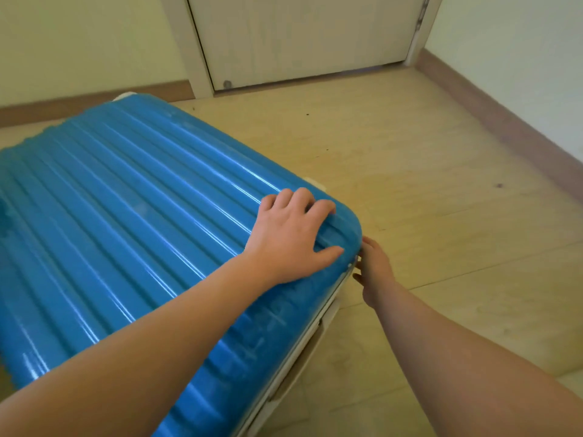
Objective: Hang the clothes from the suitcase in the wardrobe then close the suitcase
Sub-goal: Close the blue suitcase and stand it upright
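A glossy blue ribbed suitcase (126,222) lies flat on the floor with its lid down on the white-trimmed lower half. My left hand (290,238) rests palm-down on the lid near its right corner, fingers spread and pressing on the shell. My right hand (375,272) is beside that corner, its fingers and thumb reaching into the seam (331,301) between the two halves. The fingertips are hidden by the corner, so what they hold cannot be seen. No clothes or wardrobe are in view.
A pale wooden floor (426,184) stretches to the right of the suitcase. A white door (299,36) stands shut at the back, with a brown skirting board (504,121) along the right wall.
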Tool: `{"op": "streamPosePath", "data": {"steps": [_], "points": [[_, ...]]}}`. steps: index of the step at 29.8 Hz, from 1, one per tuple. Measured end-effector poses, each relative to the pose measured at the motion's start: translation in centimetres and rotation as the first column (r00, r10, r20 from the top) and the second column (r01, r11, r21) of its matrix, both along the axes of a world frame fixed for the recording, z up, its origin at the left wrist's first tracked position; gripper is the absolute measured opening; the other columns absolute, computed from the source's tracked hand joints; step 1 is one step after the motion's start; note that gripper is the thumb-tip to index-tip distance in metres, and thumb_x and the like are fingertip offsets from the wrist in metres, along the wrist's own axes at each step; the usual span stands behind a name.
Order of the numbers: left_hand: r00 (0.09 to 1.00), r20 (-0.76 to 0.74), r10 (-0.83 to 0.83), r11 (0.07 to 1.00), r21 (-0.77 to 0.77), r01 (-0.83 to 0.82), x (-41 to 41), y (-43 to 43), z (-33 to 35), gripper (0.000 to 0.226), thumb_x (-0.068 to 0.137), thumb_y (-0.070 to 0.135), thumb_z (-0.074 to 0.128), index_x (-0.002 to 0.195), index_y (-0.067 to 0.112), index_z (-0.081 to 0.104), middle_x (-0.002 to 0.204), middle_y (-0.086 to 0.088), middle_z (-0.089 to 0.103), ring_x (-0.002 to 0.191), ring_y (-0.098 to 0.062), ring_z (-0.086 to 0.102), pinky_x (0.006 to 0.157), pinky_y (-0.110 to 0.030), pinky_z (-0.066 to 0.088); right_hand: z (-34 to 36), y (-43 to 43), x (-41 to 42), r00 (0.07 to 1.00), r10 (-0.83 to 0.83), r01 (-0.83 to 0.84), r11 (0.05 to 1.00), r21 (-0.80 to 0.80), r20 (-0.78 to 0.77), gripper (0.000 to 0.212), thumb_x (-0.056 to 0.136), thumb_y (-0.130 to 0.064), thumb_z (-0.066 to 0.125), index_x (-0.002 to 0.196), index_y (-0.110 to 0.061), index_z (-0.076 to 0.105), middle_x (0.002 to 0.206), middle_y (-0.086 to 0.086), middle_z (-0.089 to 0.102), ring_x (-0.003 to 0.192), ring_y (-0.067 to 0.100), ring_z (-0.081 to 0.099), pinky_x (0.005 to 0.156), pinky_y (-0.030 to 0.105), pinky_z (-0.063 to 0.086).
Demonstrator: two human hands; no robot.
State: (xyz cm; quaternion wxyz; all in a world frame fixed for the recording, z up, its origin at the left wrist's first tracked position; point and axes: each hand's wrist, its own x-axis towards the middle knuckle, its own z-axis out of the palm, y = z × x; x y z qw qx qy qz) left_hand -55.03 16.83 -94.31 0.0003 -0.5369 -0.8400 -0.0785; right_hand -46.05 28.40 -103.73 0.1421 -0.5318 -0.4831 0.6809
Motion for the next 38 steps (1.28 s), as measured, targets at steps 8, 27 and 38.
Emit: {"op": "streamPosePath", "data": {"steps": [8,27,38], "points": [[0.998,0.053,-0.017,0.992,-0.124,0.024,0.0,1.1,-0.5,0.069,0.081,0.069,0.041,0.142,0.042,0.025,0.141,0.012,0.027,0.142,-0.015,0.008,0.115,-0.052,-0.008,1.7,2.2,-1.5,0.976,0.216,-0.214,0.974,-0.072,0.024,0.020,0.094,-0.021,0.045,0.082,-0.019,0.061,0.083,0.003,0.062,0.075,0.016,0.055,0.062,0.026,0.043],[0.996,0.094,0.005,0.989,-0.145,0.009,-3.5,5.5,-0.7,0.032,0.093,0.048,0.035,0.110,0.033,0.058,0.110,0.008,0.049,0.110,-0.016,0.041,0.095,-0.028,0.025,2.1,5.1,-8.5,0.638,0.726,-0.769,0.614,0.176,0.258,0.038,0.099,0.003,0.032,0.136,0.010,0.035,0.140,0.028,0.041,0.129,0.038,0.042,0.097,0.030,0.035],[0.999,0.034,0.028,0.920,-0.391,-0.012,-4.5,7.0,-0.6,0.040,0.094,0.034,0.025,0.114,0.033,0.059,0.126,0.009,0.054,0.116,-0.019,0.046,0.097,-0.035,0.033,1.4,5.0,-7.1,0.352,0.626,-0.922,0.101,0.375,0.696,0.026,0.093,-0.011,0.044,0.105,0.004,0.061,0.103,0.014,0.064,0.099,0.030,0.057,0.074,0.031,0.038]]}}
